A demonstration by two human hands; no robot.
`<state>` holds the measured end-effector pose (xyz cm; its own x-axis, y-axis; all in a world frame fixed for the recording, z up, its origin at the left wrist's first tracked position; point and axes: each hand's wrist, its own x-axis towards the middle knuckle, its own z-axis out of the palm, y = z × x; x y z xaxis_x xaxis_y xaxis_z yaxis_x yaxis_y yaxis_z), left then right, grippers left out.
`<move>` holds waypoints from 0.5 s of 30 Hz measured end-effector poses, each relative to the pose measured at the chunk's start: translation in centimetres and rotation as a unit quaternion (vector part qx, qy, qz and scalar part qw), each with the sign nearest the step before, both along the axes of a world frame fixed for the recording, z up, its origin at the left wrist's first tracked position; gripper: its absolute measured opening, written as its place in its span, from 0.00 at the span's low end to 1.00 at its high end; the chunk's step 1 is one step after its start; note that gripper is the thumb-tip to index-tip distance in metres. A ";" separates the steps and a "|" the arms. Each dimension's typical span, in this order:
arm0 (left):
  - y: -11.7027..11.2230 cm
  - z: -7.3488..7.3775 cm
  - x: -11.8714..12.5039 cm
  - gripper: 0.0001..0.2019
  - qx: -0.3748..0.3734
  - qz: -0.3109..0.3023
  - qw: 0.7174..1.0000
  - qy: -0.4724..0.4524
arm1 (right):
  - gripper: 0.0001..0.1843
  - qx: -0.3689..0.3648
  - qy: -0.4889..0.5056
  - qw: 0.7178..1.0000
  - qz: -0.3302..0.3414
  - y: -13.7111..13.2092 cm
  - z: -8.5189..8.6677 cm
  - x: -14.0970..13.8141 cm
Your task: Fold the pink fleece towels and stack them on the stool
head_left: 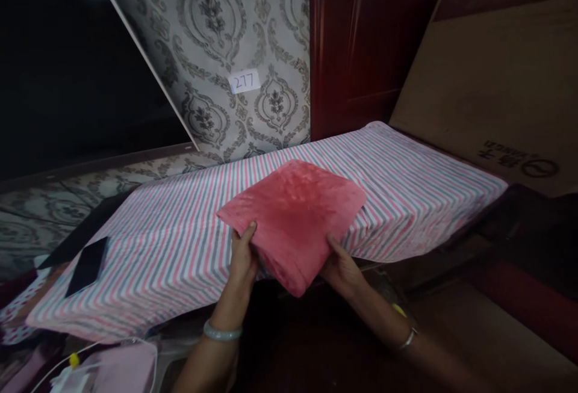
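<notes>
A folded piece of pinkish-red plush cloth (pixel 298 212) is held between my two hands, over the front edge of a table covered with a striped cloth (pixel 180 224). My left hand (pixel 244 254) grips its left edge, thumb on top and fingers hidden beneath. On the right edge, my right hand (pixel 341 263) pinches the cloth in the same way, its fingers mostly under the fold. One corner of the folded cloth points toward me and hangs past the table's edge.
A dark phone (pixel 88 265) lies on the striped cloth at the left. Behind stand a large black screen (pixel 81 68) and a patterned wall with a paper marked 277 (pixel 244 81). A big cardboard box (pixel 492 74) leans at the right, beside a dark red door (pixel 356 38).
</notes>
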<state>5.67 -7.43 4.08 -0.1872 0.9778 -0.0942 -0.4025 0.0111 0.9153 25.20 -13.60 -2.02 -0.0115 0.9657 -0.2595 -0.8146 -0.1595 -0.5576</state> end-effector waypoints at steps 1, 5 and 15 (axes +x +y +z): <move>-0.3 -0.5 -0.5 0.32 -0.011 0.000 1.000 0.001 | 0.25 -0.010 0.005 1.000 -0.020 0.1 -0.1 -0.5; -0.5 -2.1 -3.4 0.41 -0.094 0.012 0.995 0.025 | 0.21 -0.048 -0.003 0.997 -0.062 0.3 -1.2 -1.2; 5.0 2.3 -7.6 0.40 0.089 0.072 0.927 0.356 | 0.20 -0.031 -0.017 0.999 -0.037 0.5 -1.0 -0.8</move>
